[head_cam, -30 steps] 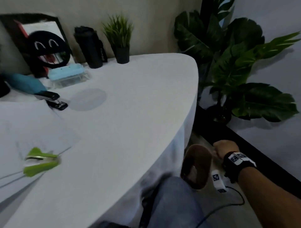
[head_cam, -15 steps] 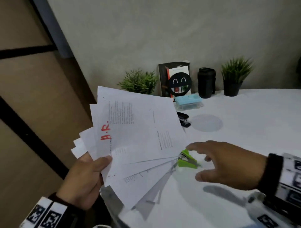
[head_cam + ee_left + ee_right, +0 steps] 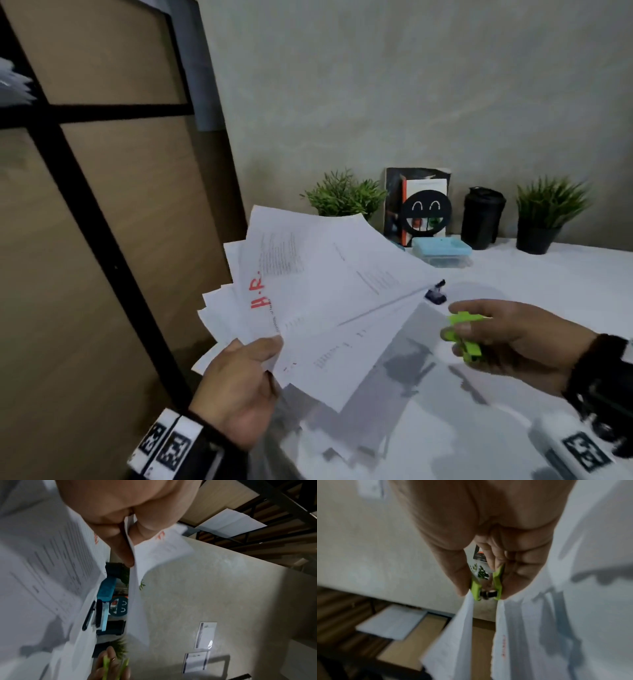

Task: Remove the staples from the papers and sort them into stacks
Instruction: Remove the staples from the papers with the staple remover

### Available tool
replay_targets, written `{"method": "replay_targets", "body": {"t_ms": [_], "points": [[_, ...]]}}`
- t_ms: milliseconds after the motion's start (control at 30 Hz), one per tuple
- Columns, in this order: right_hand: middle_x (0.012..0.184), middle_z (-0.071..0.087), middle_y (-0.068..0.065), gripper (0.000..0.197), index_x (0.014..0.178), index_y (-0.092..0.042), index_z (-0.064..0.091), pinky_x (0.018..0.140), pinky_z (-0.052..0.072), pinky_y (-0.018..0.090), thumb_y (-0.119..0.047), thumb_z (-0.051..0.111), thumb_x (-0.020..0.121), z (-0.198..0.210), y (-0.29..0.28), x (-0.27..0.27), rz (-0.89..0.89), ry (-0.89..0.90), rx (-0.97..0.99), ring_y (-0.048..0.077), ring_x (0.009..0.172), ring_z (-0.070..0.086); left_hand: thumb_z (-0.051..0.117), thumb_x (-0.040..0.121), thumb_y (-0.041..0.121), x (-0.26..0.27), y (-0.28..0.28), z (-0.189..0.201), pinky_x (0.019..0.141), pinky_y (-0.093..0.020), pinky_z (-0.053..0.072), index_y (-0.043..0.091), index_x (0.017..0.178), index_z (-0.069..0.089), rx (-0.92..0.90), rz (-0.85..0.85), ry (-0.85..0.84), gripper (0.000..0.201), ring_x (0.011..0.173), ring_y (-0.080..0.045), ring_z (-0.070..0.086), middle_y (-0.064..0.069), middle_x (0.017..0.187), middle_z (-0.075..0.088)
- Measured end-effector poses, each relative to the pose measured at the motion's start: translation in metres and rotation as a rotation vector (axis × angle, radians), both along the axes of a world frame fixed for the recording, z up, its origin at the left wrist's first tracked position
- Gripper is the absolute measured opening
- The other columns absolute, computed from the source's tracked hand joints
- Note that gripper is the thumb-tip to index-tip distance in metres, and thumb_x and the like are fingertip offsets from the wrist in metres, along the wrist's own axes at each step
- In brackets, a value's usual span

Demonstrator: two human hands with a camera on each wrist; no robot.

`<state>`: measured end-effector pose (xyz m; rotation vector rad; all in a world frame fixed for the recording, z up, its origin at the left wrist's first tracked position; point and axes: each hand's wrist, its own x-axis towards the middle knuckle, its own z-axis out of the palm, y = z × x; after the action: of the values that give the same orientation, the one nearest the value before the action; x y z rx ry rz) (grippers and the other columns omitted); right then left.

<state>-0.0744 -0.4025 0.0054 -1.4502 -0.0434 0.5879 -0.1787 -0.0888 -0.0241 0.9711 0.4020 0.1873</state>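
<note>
My left hand (image 3: pixel 239 380) grips a fanned bundle of white printed papers (image 3: pixel 325 291) by its lower corner, lifted above the white table (image 3: pixel 548 281); the top sheet carries red "H.R." lettering. The left wrist view shows the thumb pressed on the papers (image 3: pixel 42 568). To the right of the fan, my right hand (image 3: pixel 507 339) pinches a lime green staple remover (image 3: pixel 464 334) between thumb and fingers, off the table. The right wrist view shows the staple remover (image 3: pixel 485 589) with its metal hinge facing the camera and the papers (image 3: pixel 513 642) hanging beyond it.
A black stapler (image 3: pixel 435 294) lies on the table behind the paper fan. Along the wall stand a blue-lidded box (image 3: pixel 442 251), a smiley-face book holder (image 3: pixel 424 212), a black tumbler (image 3: pixel 483 217) and two potted plants (image 3: pixel 548 212). A wooden panel (image 3: pixel 102 240) with black bars is at left.
My right hand reached the green staple remover on the table and has lifted it; half a second ago it was only stretching toward it. The paper fan stays in my left hand.
</note>
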Motion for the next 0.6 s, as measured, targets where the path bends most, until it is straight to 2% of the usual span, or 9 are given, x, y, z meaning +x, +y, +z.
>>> {"method": "replay_targets", "body": {"t_ms": [67,133,200,267,300,367,433,533,600], "points": [[0.106,0.072,0.025,0.104,0.11,0.002,0.066,0.056,0.059,0.03,-0.013,0.101,0.013,0.004,-0.002,-0.008,-0.036,0.067,0.14,0.025,0.065,0.07,0.055,0.099,-0.005,0.004,-0.012,-0.005,0.062,-0.035,0.057,0.012,0.126,0.07,-0.003,0.029,-0.006,0.036,0.081,-0.027,0.079,-0.009,0.112,0.08],[0.107,0.071,0.028,0.107,0.104,0.007,0.069,0.054,0.059,0.03,-0.013,0.1,0.004,0.003,-0.001,-0.012,-0.073,0.08,0.24,0.024,0.065,0.071,0.053,0.099,-0.007,0.006,-0.028,-0.006,0.068,-0.037,0.062,0.016,0.124,0.07,-0.005,0.033,-0.024,0.038,0.089,-0.028,0.079,-0.006,0.112,0.08],[0.106,0.071,0.026,0.097,0.097,0.005,0.075,0.058,0.06,0.034,-0.011,0.1,0.004,0.002,0.0,-0.014,-0.12,0.081,0.32,0.025,0.067,0.072,0.053,0.099,-0.009,0.004,-0.044,-0.007,0.071,-0.038,0.064,0.019,0.121,0.071,0.011,0.037,-0.045,0.039,0.093,-0.027,0.079,-0.003,0.11,0.081],[0.105,0.072,0.021,0.089,0.093,-0.005,0.079,0.072,0.06,0.047,-0.014,0.101,0.007,0.002,0.002,-0.016,-0.143,0.055,0.375,0.027,0.076,0.073,0.054,0.099,-0.01,0.003,-0.055,-0.011,0.075,-0.04,0.063,0.021,0.116,0.072,0.017,0.054,-0.061,0.04,0.092,-0.027,0.079,-0.003,0.108,0.081],[0.107,0.072,0.017,0.088,0.094,-0.011,0.08,0.081,0.057,0.054,-0.018,0.101,0.009,0.002,0.003,-0.016,-0.148,0.039,0.379,0.027,0.085,0.074,0.054,0.098,-0.01,0.003,-0.059,-0.012,0.074,-0.04,0.063,0.023,0.113,0.072,0.017,0.06,-0.068,0.041,0.091,-0.028,0.079,-0.003,0.107,0.081],[0.114,0.072,0.009,0.089,0.099,-0.02,0.077,0.091,0.047,0.062,-0.026,0.102,0.013,0.0,0.005,-0.014,-0.171,0.016,0.364,0.028,0.105,0.071,0.054,0.098,-0.011,0.002,-0.065,-0.014,0.064,-0.039,0.063,0.025,0.11,0.072,0.008,0.075,-0.074,0.041,0.088,-0.028,0.079,-0.002,0.103,0.082],[0.119,0.072,0.004,0.088,0.102,-0.027,0.075,0.091,0.044,0.061,-0.032,0.101,0.017,-0.003,0.009,-0.012,-0.201,0.007,0.341,0.026,0.115,0.066,0.053,0.098,-0.012,0.002,-0.071,-0.013,0.054,-0.035,0.061,0.023,0.111,0.071,-0.002,0.088,-0.077,0.042,0.088,-0.031,0.078,-0.001,0.1,0.082],[0.118,0.072,-0.003,0.087,0.103,-0.031,0.073,0.086,0.042,0.055,-0.043,0.099,0.021,-0.005,0.019,-0.01,-0.284,-0.063,0.328,0.02,0.108,0.062,0.052,0.098,-0.014,0.002,-0.078,-0.011,0.053,-0.037,0.061,0.018,0.113,0.07,-0.014,0.093,-0.081,0.04,0.089,-0.032,0.077,-0.005,0.1,0.082],[0.116,0.073,-0.007,0.072,0.104,-0.032,0.072,0.092,0.038,0.058,-0.043,0.095,0.037,-0.001,0.024,-0.009,-0.358,-0.103,0.334,0.014,0.107,0.06,0.051,0.098,-0.014,0.004,-0.081,-0.009,0.054,-0.037,0.062,0.017,0.118,0.069,-0.021,0.082,-0.087,0.041,0.093,-0.036,0.075,-0.008,0.103,0.081]]}}
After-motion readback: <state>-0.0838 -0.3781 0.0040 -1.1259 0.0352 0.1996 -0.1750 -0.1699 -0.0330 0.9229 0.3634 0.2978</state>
